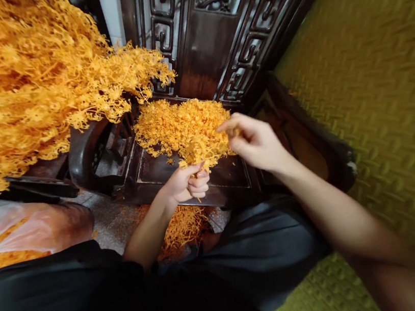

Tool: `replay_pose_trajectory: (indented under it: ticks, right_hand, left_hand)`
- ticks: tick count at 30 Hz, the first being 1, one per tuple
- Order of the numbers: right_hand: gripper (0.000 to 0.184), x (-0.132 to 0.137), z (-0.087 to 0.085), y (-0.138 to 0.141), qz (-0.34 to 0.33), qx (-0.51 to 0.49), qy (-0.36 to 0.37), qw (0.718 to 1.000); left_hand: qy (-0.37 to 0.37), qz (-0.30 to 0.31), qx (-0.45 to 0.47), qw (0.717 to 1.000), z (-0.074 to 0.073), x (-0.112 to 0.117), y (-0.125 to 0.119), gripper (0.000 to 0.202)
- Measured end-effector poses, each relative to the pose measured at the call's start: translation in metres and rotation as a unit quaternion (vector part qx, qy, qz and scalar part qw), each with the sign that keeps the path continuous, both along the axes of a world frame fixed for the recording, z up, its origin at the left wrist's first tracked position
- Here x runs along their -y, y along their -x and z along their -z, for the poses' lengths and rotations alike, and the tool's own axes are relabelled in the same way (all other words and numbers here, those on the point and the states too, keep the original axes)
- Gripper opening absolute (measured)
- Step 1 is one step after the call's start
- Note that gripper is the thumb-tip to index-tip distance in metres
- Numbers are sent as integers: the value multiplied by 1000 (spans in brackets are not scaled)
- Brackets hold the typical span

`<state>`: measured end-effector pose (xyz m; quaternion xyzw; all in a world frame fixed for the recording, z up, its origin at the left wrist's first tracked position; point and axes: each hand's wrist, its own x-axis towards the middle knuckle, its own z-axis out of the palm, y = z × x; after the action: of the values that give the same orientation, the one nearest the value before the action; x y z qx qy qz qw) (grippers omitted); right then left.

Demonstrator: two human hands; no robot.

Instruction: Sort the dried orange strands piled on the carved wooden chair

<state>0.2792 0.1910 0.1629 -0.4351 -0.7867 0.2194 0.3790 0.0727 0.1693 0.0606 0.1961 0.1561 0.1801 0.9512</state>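
Observation:
My left hand [190, 182] is closed around the thin stems of a bunch of yellow-orange plastic sprigs [201, 150], their branching, flower-like tips fanned out above the fist. Just to the right, my right hand [253, 138] has its fingers curled toward the thumb at the edge of a heap of loose yellow-orange pieces [179, 121]. A bit of yellow shows at those fingers, but blur hides what they hold. The heap lies on the seat of a dark carved wooden chair [229, 175], behind the bunch.
A large mass of similar sprigs [26, 73] fills the upper left, beside the chair's curved armrest [87, 152]. Below it sits a translucent plastic bag [59, 225] with orange pieces. More orange strands [182, 226] lie under the seat. A yellow-green textured surface [385, 99] runs along the right.

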Motion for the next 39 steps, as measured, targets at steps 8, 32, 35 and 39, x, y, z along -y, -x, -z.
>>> replay_pose_trajectory:
  ticks: [8,32,35,39]
  right_hand:
    - [50,-16,0,1,159,-301,18,940]
    - [39,-14,-22,-33,271,-14,-118,955]
    - [35,-10,-15,-32,171,-82,34,981]
    - [48,2,0,-6,53,-31,180,982]
  left_hand:
    - [-42,2,10,999,-5,7,1,53]
    - [-213,-158,-207,942,16,4,-16,31]
    - [-210,-128,-192,950,24,5,-18,30]
    - [-232,-144,-211,939,31,4,-21,28]
